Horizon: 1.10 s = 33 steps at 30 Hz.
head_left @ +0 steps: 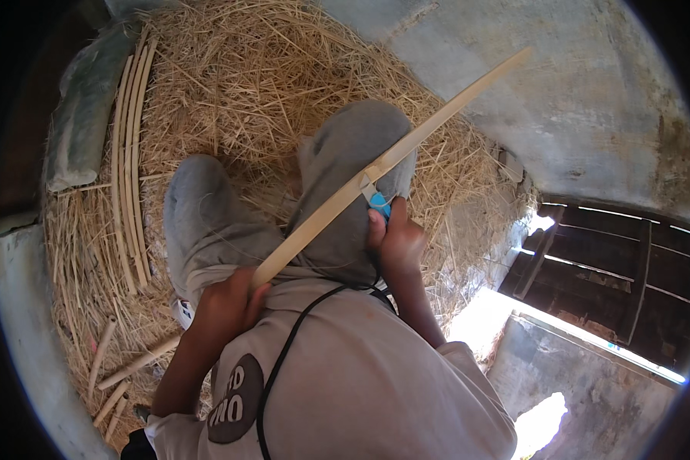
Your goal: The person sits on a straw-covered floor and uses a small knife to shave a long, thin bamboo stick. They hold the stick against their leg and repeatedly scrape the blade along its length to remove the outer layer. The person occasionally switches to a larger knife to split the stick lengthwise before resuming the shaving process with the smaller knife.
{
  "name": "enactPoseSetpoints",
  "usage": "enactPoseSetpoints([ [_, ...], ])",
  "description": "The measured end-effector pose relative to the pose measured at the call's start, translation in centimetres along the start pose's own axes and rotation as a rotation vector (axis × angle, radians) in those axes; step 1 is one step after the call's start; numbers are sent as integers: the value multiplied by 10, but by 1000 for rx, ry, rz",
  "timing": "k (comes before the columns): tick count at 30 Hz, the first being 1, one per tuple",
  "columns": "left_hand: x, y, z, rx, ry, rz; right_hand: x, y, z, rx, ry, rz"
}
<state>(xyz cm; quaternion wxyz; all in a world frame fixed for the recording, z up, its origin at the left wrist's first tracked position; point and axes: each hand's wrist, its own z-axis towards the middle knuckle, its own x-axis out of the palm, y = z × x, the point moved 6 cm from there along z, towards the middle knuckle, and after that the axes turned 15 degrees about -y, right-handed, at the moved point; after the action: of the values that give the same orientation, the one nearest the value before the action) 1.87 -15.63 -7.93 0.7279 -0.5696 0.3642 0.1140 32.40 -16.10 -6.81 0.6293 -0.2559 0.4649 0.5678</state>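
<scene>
A long, pale strip of split bamboo [314, 222] slants across my lap, from my waist up to the far right over my right knee. Its near end is in the closed fingers of my left hand [226, 307]. My right hand [401, 241] is wrapped around a small blue-handled knife [379, 202] beside the strip's middle. The knife's short grey blade meets the strip's edge, where a notch or node shows. How deep the blade sits, I cannot tell.
Straw [238, 69] covers the ground around my legs. Several long bamboo strips [133, 153] lie at the left, beside a greyish slab [92, 107]. Short bamboo pieces [138, 362] are at the lower left. A grey wall [575, 100] and dark wooden slats [598, 261] stand right.
</scene>
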Motion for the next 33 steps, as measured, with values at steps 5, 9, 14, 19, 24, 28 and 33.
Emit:
enactPoseSetpoints([
  [5, 16, 0, 20, -135, 171, -188, -9, -11, 24, 137, 243, 337],
  [9, 22, -18, 49, -126, 152, -263, -13, -12, 32, 222, 362, 575],
  [14, 50, -47, 93, -209, 187, -302, -4, 0, 25, 143, 326, 454],
  [19, 58, -69, 124, -183, 172, -462, -4, 8, 22, 85, 229, 456],
  [24, 53, -68, 125, -150, 203, -465, -7, 10, 21, 31, 197, 389],
  [28, 55, -62, 116, -121, 206, -406, -4, 6, 18, 18, 166, 320],
  [33, 41, -50, 79, -153, 293, -365, -1, -14, 16, 180, 79, 388],
])
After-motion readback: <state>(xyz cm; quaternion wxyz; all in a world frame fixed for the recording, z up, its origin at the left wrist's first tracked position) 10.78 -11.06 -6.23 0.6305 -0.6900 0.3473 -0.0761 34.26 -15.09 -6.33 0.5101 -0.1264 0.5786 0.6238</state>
